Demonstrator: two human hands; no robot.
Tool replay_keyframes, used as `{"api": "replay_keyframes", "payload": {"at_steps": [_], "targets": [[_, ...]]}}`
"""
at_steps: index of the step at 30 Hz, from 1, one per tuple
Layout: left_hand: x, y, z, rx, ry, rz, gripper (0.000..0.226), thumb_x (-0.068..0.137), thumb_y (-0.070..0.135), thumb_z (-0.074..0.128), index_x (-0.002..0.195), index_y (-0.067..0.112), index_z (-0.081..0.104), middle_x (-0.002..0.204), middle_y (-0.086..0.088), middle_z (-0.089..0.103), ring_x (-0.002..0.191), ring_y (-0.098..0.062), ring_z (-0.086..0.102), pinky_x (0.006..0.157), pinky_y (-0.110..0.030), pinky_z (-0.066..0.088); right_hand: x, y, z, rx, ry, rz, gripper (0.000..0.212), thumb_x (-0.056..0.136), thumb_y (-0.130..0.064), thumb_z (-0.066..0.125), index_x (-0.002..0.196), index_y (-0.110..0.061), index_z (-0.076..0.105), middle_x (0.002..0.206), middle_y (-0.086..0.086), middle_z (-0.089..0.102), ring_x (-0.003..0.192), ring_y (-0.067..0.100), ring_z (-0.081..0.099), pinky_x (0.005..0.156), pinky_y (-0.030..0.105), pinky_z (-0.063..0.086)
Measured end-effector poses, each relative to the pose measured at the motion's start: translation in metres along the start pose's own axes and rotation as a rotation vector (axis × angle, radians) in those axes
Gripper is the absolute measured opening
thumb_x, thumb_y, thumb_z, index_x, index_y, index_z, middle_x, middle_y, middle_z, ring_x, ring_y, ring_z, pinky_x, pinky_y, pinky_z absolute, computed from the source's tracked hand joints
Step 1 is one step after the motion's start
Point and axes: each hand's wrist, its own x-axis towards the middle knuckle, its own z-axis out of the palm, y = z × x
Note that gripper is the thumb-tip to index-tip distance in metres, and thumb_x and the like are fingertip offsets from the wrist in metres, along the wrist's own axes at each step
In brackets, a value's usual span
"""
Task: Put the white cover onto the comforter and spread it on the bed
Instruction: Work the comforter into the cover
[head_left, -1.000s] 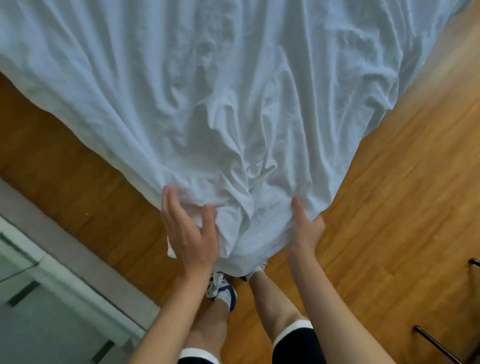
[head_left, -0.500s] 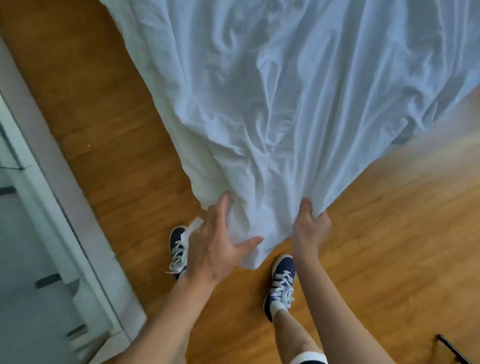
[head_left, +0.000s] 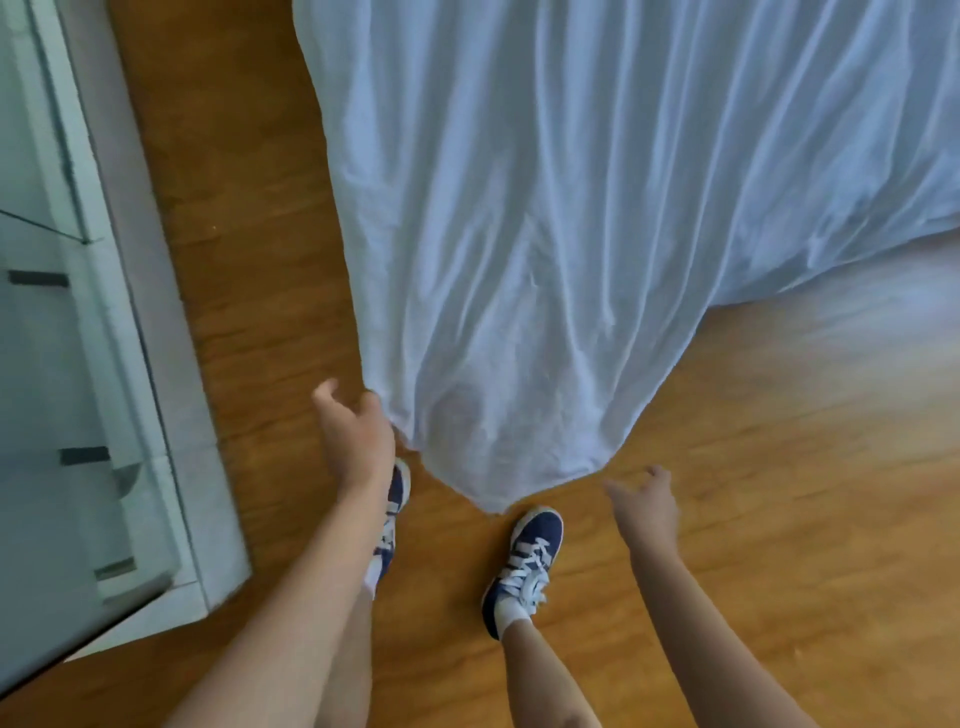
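The white cover (head_left: 545, 234) drapes down from the top of the view, and its bunched lower corner hangs just above the wooden floor in front of my feet. My left hand (head_left: 353, 436) sits at the cover's lower left edge with loosely curled fingers that hold no fabric I can see. My right hand (head_left: 647, 501) hovers right of the hanging corner, apart from the fabric, with relaxed fingers. The comforter inside and the bed itself are hidden under the cover.
A white cabinet or door frame (head_left: 130, 364) runs along the left side. Wooden floor (head_left: 779, 493) stretches to the right and below. My two blue sneakers (head_left: 524, 561) stand just beneath the hanging corner.
Both hands have come off the cover's corner. The right hand dropped away to the right and the left moved to the left edge. The view has swung left.
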Motion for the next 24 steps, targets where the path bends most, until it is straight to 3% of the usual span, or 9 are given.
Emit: {"api": "replay_keyframes", "payload": {"at_steps": [3,7,10,14,17,20,22,24], "targets": [[0.013,0.034,-0.001,-0.066,-0.037,0.184,0.043,0.098,0.020,0.047,0.141,0.016,0.040,0.131,0.000,0.051,0.113,-0.015,0.051,0.088,-0.027,0.039,-0.004,-0.014,0.002,0.047,0.152,-0.097,0.057,0.093,-0.018,0.055,0.146,-0.013,0.032,0.146,0.012,0.040,0.128,0.031,0.043,0.099,0.044,0.038],[0.029,0.077,-0.006,-0.204,-0.122,0.272,0.034,0.099,0.030,0.050,0.128,0.014,0.055,0.114,0.006,0.061,0.099,-0.004,0.058,0.078,-0.016,0.044,-0.021,-0.039,0.008,0.084,0.211,-0.315,0.049,0.096,-0.014,0.051,0.143,-0.015,0.036,0.144,0.004,0.040,0.130,0.021,0.042,0.093,0.035,0.040],[0.039,0.109,-0.003,-0.221,-0.214,0.284,0.035,0.096,0.032,0.054,0.125,0.014,0.059,0.108,0.007,0.065,0.098,-0.007,0.061,0.085,-0.025,0.050,-0.030,-0.068,0.012,0.074,0.216,-0.434,0.046,0.096,-0.011,0.050,0.141,-0.014,0.040,0.141,0.002,0.042,0.128,0.017,0.043,0.089,0.028,0.038],[0.053,0.139,0.008,-0.364,-0.397,0.084,0.040,0.096,0.037,0.054,0.130,0.016,0.055,0.120,0.004,0.065,0.109,-0.014,0.062,0.100,-0.039,0.048,-0.046,-0.111,0.019,0.037,0.295,-0.625,0.043,0.094,-0.008,0.052,0.136,-0.015,0.046,0.137,0.001,0.045,0.126,0.017,0.044,0.092,0.030,0.043],[0.066,0.155,0.011,-0.412,-0.565,-0.022,0.043,0.097,0.040,0.053,0.133,0.017,0.057,0.125,0.003,0.065,0.115,-0.016,0.061,0.106,-0.040,0.044,-0.052,-0.150,0.032,-0.050,0.362,-0.774,0.042,0.090,-0.002,0.056,0.131,-0.011,0.051,0.134,0.005,0.049,0.125,0.022,0.045,0.095,0.028,0.039],[0.078,0.177,0.007,-0.518,-0.746,-0.160,0.049,0.096,0.050,0.049,0.134,0.020,0.057,0.124,0.001,0.067,0.116,-0.019,0.062,0.107,-0.041,0.043,-0.052,-0.194,0.048,-0.144,0.378,-0.981,0.044,0.083,0.004,0.063,0.125,-0.007,0.055,0.130,0.010,0.052,0.118,0.024,0.046,0.091,0.034,0.044],[0.093,0.196,0.008,-0.691,-0.839,-0.267,0.052,0.097,0.053,0.043,0.132,0.016,0.059,0.122,-0.006,0.068,0.114,-0.024,0.064,0.102,-0.042,0.046,-0.049,-0.223,0.058,-0.172,0.353,-0.992,0.045,0.082,0.002,0.063,0.125,-0.009,0.054,0.130,0.009,0.051,0.116,0.022,0.043,0.089,0.037,0.047],[0.107,0.217,0.011,-0.776,-0.834,-0.284,0.055,0.098,0.053,0.042,0.132,0.013,0.058,0.124,-0.011,0.066,0.114,-0.027,0.063,0.103,-0.044,0.045,-0.046,-0.242,0.065,-0.158,0.356,-0.946,0.043,0.083,0.000,0.062,0.124,-0.010,0.055,0.132,0.008,0.050,0.117,0.024,0.045,0.094,0.037,0.044]]}}
